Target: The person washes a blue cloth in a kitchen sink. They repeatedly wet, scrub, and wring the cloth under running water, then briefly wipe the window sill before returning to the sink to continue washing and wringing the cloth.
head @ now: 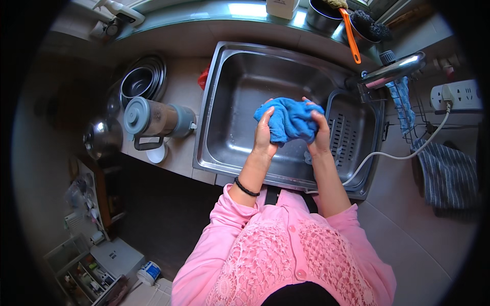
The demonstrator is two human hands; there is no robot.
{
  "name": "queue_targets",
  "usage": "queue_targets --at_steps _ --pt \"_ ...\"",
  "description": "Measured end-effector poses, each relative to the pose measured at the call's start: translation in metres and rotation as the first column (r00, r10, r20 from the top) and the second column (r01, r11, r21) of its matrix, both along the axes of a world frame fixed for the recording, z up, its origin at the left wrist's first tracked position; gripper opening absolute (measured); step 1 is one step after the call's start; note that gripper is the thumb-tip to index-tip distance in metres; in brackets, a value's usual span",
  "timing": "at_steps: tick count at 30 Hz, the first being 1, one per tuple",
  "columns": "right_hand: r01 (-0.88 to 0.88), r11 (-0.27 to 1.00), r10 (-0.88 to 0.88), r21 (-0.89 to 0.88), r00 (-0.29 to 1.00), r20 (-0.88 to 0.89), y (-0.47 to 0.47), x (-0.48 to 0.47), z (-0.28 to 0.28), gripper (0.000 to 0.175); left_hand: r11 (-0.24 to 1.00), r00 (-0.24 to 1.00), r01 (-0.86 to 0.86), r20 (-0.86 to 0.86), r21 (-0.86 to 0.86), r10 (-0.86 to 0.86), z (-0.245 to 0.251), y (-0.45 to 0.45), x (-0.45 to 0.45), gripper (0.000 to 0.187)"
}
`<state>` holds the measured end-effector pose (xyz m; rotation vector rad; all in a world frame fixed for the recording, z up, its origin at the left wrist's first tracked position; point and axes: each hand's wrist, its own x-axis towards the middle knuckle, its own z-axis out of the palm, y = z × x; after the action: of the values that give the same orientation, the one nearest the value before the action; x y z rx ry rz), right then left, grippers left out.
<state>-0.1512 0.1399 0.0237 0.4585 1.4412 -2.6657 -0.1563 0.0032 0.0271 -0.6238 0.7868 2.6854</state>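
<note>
A bunched blue cloth is held between my two hands above a stainless steel sink. My left hand grips its left side, thumb on top. On the right side, my right hand holds it the same way, with some fingertips showing over the far edge. The palms and most fingers are hidden under the cloth. Beneath it, the large basin shows a few water drops on its floor. To the right of my right hand sits a smaller basin with a slotted drain tray.
A chrome faucet reaches in at the upper right. A white power cord runs from a power strip across the sink's right side. Left of the sink stand a lidded blender jug, a white bowl and nested metal bowls.
</note>
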Motion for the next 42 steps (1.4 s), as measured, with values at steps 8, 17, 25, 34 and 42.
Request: queue_targets --at_steps 8,17,25,34,42 --pt "0.192 0.489 0.152 0.851 0.942 -0.3 -0.041 0.024 0.01 0.035 0.998 0.976 -0.023 0.219 0.063 0.009 -0.014 0.025 0.021 0.049" --pt "0.203 0.665 -0.082 0.719 0.976 -0.2 -0.038 0.001 0.004 0.02 0.992 0.968 -0.127 0.219 -0.002 0.125 -0.021 0.036 0.009 0.028" --pt "0.079 0.835 0.061 -0.545 0.97 0.234 0.008 -0.009 0.007 0.031 0.858 0.939 0.341 -0.091 0.385 -0.333 0.031 -0.019 -0.007 0.066" --pt "-0.199 0.976 0.204 0.086 0.977 -0.055 0.004 -0.023 0.057 0.053 0.857 0.993 0.118 -0.057 0.502 -0.104 0.01 -0.007 0.0 0.056" --pt "-0.302 0.656 0.468 0.691 0.882 -0.058 0.026 -0.031 0.103 0.07 0.676 0.981 0.175 -0.186 0.716 -0.058 0.037 -0.02 -0.003 0.064"
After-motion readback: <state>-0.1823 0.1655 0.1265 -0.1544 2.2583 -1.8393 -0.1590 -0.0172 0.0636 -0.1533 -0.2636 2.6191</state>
